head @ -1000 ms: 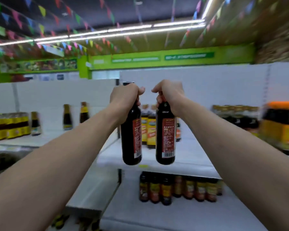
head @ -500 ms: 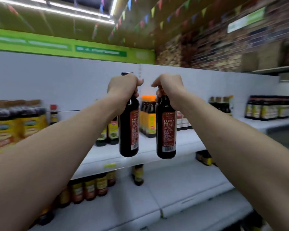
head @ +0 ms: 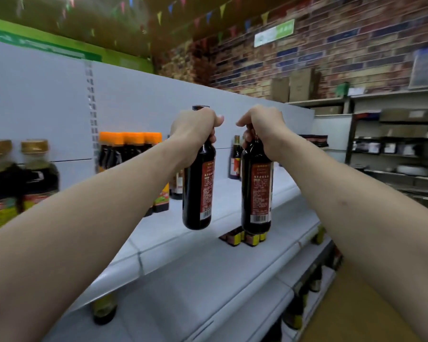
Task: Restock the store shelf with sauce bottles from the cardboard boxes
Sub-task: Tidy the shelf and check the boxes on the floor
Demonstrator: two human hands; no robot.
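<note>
I hold two dark sauce bottles with red labels upright by their necks, out in front of a white store shelf (head: 232,193). My left hand (head: 193,128) grips the neck of the left bottle (head: 198,191), whose cap shows above my fist. The neck of the right bottle (head: 256,193) is gripped by my right hand (head: 262,124), and its cap is hidden. Both bottles hang in the air above the shelf's front part, about a hand's width apart. No cardboard box with bottles is in view.
Orange-capped bottles (head: 131,154) and gold-capped bottles (head: 17,174) stand on the shelf to the left. One lone bottle (head: 235,159) stands at the back. Lower shelves (head: 183,292) hold a few bottles. A brick wall and grey racks (head: 393,144) lie to the right.
The view has swung to the right along the shelf, and the shelf now looks closer. Both hands keep their grip on the bottles, which are slightly farther apart.
</note>
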